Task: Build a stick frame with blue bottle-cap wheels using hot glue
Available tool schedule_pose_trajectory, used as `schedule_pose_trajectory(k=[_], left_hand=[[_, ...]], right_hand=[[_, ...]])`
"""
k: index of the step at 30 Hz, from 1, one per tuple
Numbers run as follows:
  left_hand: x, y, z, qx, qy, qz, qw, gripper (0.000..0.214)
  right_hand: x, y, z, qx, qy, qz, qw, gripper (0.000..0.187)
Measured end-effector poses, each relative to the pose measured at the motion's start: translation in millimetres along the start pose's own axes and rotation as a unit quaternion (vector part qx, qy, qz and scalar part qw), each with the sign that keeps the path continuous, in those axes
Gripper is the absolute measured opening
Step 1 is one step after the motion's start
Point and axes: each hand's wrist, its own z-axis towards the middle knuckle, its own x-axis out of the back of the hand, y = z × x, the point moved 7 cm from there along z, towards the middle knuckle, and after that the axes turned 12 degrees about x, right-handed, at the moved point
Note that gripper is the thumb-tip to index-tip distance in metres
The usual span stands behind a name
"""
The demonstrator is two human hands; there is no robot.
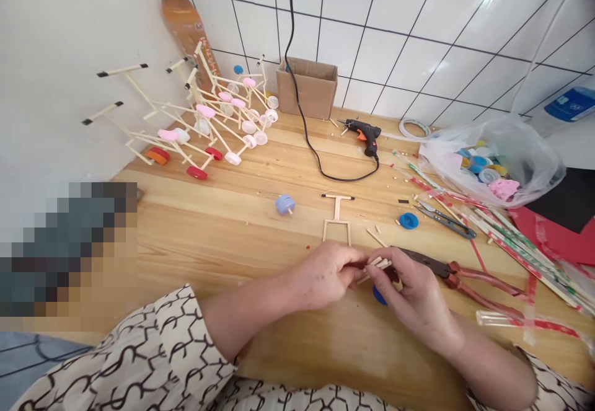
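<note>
Both hands are low at centre, over the worktop (223,225). Left hand (323,274) comes in from the near left, right hand (411,293) from the near right, their fingers almost meeting. Short wooden sticks (377,265) form a small bundle between them, ends poking out to the right of the left fingers (356,261) and pinched by the right fingers (383,274). Grip narrow on both sides; exact finger placement partly hidden.

A blue bottle cap (379,296) sits under the right hand, partly covered. Red-handled pliers (483,281) lie to the right, their dark head reaching the right fingers; cannot tell whether held.

Just far of the hands lies a stick frame (337,216), T-shaped at its far end. Left of it, a blue cap on a stick (285,204). Farther right, a second blue cap (409,220) and scissors (446,222). At the far edge, a glue gun (365,135) with its black cord, and a cardboard box (307,87). Far left, stick models with pink and white cap wheels (209,119) pile against the wall. Far right, a plastic bag of caps (493,163).
</note>
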Motion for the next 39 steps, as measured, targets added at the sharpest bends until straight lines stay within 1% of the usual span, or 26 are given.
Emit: schedule_pose_trajectory(k=[2,4,7,10,14,21,24,26,29,31,33,35,37,39], left_hand=[[1.0,-2,1,0.016,-0.013,-0.006,1.0,0.027],[1.1,-1,1,0.006,-0.021,-0.012,1.0,0.025],[-2.1,1,0,-0.021,-0.045,-0.029,0.998,0.024],[-7.1,0,0,-0.03,-0.065,-0.028,0.997,0.031],[-9.7,-4,1,-0.017,-0.046,0.009,0.999,0.03],[-11.3,2,-4,-0.04,-0.013,0.048,0.998,0.028],[-12.7,3,-6,-0.055,0.014,0.068,0.996,0.028],[-12.7,4,-9,-0.076,0.042,0.092,0.992,0.026],[-9.7,11,-15,-0.125,0.101,0.146,0.976,0.021],[-7.6,17,-20,-0.152,0.141,0.198,0.958,0.02],[-8.0,22,-23,-0.165,0.165,0.259,0.937,0.022],[-10.7,25,-24,-0.171,0.172,0.322,0.915,0.023],[-14.2,26,-25,-0.176,0.169,0.374,0.895,0.022],[-17.0,25,-24,-0.184,0.158,0.417,0.876,0.019]], right_hand=[[3,3,0,-0.016,0.002,0.013,1.0,0.005],[5,1,-1,-0.008,0.007,0.004,1.0,0.005],[2,-9,-1,0.059,-0.009,-0.027,0.998,0.008],[-5,-18,-3,0.119,-0.028,-0.027,0.992,0.011],[-8,-20,-4,0.128,-0.035,-0.01,0.991,0.013],[-10,-20,-7,0.125,-0.043,-0.013,0.991,0.013],[-7,-22,-8,0.126,-0.03,-0.017,0.991,0.013],[-2,-22,-7,0.108,-0.008,-0.011,0.994,0.013],[7,-16,-6,0.057,0.035,0.02,0.998,0.012],[10,-10,-7,0.025,0.059,0.049,0.997,0.011],[9,-4,-9,-0.001,0.076,0.075,0.994,0.01],[7,0,-11,-0.015,0.087,0.09,0.992,0.009],[4,1,-12,-0.015,0.094,0.098,0.991,0.008],[3,2,-11,-0.015,0.084,0.105,0.991,0.006]])
